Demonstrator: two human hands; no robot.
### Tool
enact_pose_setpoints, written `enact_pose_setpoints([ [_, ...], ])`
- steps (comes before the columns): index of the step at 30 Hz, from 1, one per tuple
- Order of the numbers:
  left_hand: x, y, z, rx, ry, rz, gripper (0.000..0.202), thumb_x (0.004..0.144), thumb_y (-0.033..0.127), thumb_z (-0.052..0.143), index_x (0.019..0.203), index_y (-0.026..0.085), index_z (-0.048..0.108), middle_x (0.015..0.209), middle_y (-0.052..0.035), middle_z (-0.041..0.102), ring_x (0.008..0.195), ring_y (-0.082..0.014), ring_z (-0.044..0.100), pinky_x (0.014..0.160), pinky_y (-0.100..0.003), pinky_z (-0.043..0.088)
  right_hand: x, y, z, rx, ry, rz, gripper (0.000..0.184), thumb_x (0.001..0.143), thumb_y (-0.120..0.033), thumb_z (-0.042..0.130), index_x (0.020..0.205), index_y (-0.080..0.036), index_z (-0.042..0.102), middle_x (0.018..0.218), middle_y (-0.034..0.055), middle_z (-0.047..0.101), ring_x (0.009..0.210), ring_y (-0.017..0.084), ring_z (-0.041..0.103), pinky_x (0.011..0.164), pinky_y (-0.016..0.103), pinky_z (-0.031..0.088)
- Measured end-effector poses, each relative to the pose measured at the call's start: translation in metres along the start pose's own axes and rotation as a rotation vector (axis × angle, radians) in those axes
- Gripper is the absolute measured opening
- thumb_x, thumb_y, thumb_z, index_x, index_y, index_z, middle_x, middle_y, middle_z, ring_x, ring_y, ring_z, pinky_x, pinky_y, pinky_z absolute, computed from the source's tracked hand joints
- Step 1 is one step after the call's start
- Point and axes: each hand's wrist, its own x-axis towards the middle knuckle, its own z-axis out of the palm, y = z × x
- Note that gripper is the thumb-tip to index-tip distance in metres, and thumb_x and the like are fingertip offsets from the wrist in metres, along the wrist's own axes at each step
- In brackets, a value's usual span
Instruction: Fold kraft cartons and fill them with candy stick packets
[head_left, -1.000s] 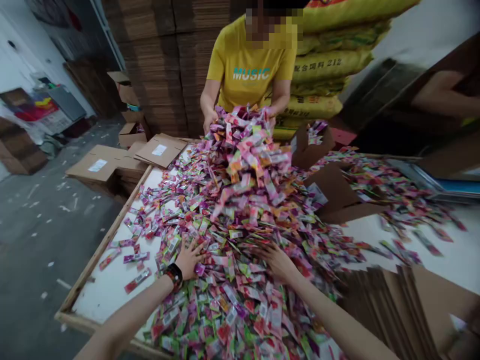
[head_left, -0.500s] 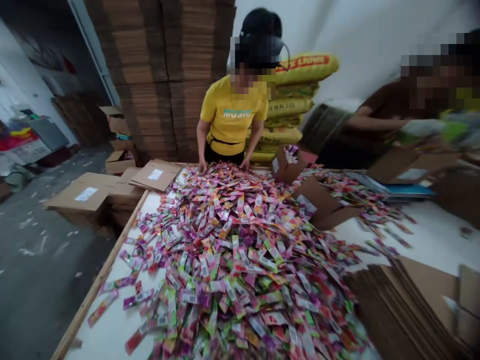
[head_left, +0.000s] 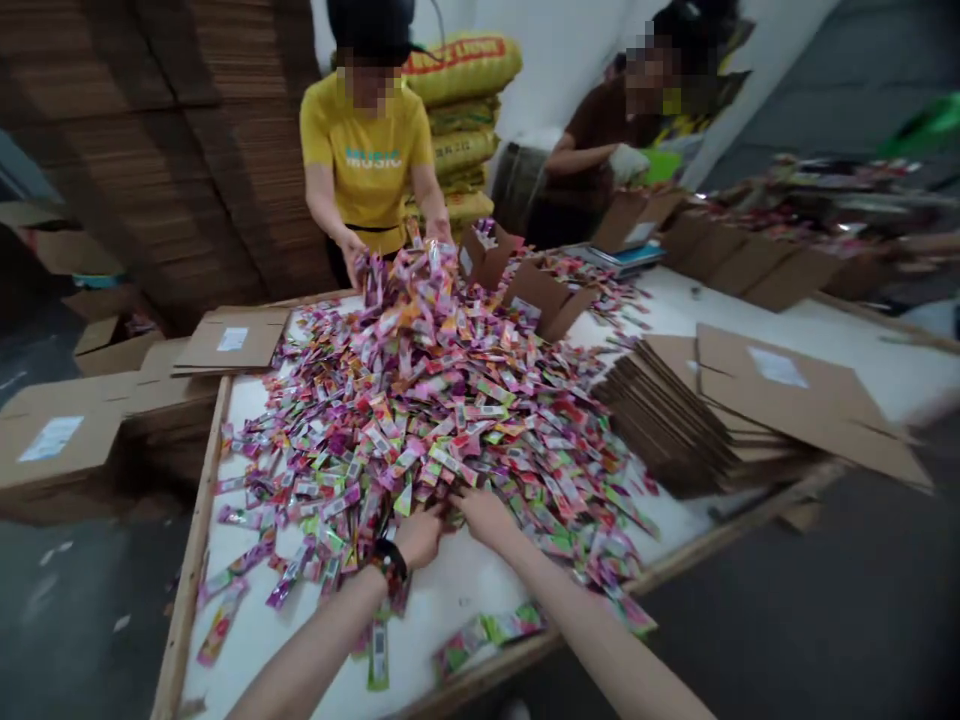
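Pink-and-green packets [head_left: 450, 400] crowd our left hand [head_left: 420, 538] and right hand [head_left: 487, 515], so we cannot tell their grip; both sit low, near side, seemingly to reach underneath.

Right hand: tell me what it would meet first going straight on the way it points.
The right hand would meet the heap of wrapped packets first; its fingers seem to be at the near edge, though the depth there is hard to judge.
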Motion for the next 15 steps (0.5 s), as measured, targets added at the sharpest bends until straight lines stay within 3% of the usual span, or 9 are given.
enact_pose_setpoints([
  [2, -0.002, 0.017, 0.003, 0.029, -0.030, -0.020, 0.039, 0.088, 0.008, 0.045, 0.117, 0.018, 0.068, 0.144, -0.0127, 0.050, 0.139, -0.0347, 0.036, 0.110, -0.055, 0.035, -0.047, -0.001, 0.006, 0.051, 0.097, 0.062, 0.041, 0.085, -0.007, 0.044, 0.115, -0.020, 0.068, 0.118, 0.0127, 0.066, 0.110, 0.023, 0.061, 0.097, 0.036, 0.047],
  [3, -0.007, 0.028, 0.008, 0.031, -0.020, -0.041, 0.043, 0.086, 0.007, 0.043, 0.120, 0.016, 0.067, 0.146, -0.0146, 0.047, 0.142, -0.0351, 0.031, 0.113, -0.055, 0.030, -0.074, 0.004, 0.014, 0.069, 0.213, 0.136, 0.040, 0.088, -0.011, 0.043, 0.121, -0.020, 0.065, 0.127, 0.0135, 0.062, 0.121, 0.025, 0.055, 0.104, 0.039, 0.042],
  [5, -0.021, 0.050, 0.026, 0.017, 0.054, -0.070, 0.048, 0.087, 0.009, 0.039, 0.130, 0.013, 0.061, 0.151, -0.0169, 0.040, 0.145, -0.0321, 0.026, 0.118, -0.050, 0.023, -0.128, 0.023, 0.037, 0.091, 0.533, 0.415, 0.045, 0.093, -0.028, 0.045, 0.136, -0.017, 0.053, 0.145, 0.0160, 0.045, 0.138, 0.030, 0.035, 0.113, 0.050, 0.029],
  [7, -0.042, 0.061, 0.051, 0.028, 0.200, -0.121, 0.052, 0.089, 0.015, 0.040, 0.140, 0.014, 0.051, 0.159, -0.0159, 0.025, 0.148, -0.0326, 0.018, 0.119, -0.050, 0.020, -0.170, 0.045, 0.068, 0.126, 0.750, 0.795, 0.071, 0.089, -0.048, 0.052, 0.147, -0.010, 0.036, 0.154, 0.0224, 0.025, 0.143, 0.039, 0.021, 0.112, 0.058, 0.024],
  [8, -0.054, 0.060, 0.066, 0.057, 0.283, -0.187, 0.055, 0.089, 0.022, 0.044, 0.144, 0.014, 0.046, 0.161, -0.0159, 0.016, 0.148, -0.0361, 0.010, 0.118, -0.055, 0.018, -0.181, 0.056, 0.083, 0.160, 0.745, 0.958, 0.087, 0.084, -0.055, 0.057, 0.150, -0.005, 0.027, 0.155, 0.0273, 0.017, 0.143, 0.043, 0.017, 0.111, 0.060, 0.025],
  [10, -0.080, 0.047, 0.097, 0.123, 0.423, -0.453, 0.074, 0.085, 0.041, 0.055, 0.150, 0.012, 0.034, 0.162, -0.0194, 0.002, 0.146, -0.0469, -0.002, 0.112, -0.069, 0.016, -0.182, 0.074, 0.106, 0.213, 0.584, 1.111, 0.105, 0.077, -0.060, 0.063, 0.151, 0.002, 0.019, 0.155, 0.0329, 0.008, 0.142, 0.050, 0.011, 0.109, 0.063, 0.024],
  [13, -0.104, 0.013, 0.138, 0.126, 0.453, -0.937, 0.106, 0.074, 0.061, 0.061, 0.153, 0.005, 0.018, 0.160, -0.0266, 0.004, 0.141, -0.0569, 0.001, 0.096, -0.081, 0.026, -0.142, 0.086, 0.116, 0.149, 0.355, 1.141, 0.096, 0.079, -0.053, 0.064, 0.150, -0.002, 0.025, 0.155, 0.0323, 0.010, 0.141, 0.052, 0.006, 0.107, 0.069, 0.014],
  [15, -0.098, -0.008, 0.149, 0.125, 0.381, -1.061, 0.112, 0.067, 0.067, 0.064, 0.152, 0.006, 0.024, 0.159, -0.0267, 0.014, 0.140, -0.0574, 0.009, 0.094, -0.081, 0.027, -0.105, 0.088, 0.110, 0.096, 0.324, 1.142, 0.080, 0.082, -0.043, 0.063, 0.145, -0.002, 0.036, 0.152, 0.0348, 0.016, 0.141, 0.051, 0.009, 0.104, 0.074, 0.010],
])
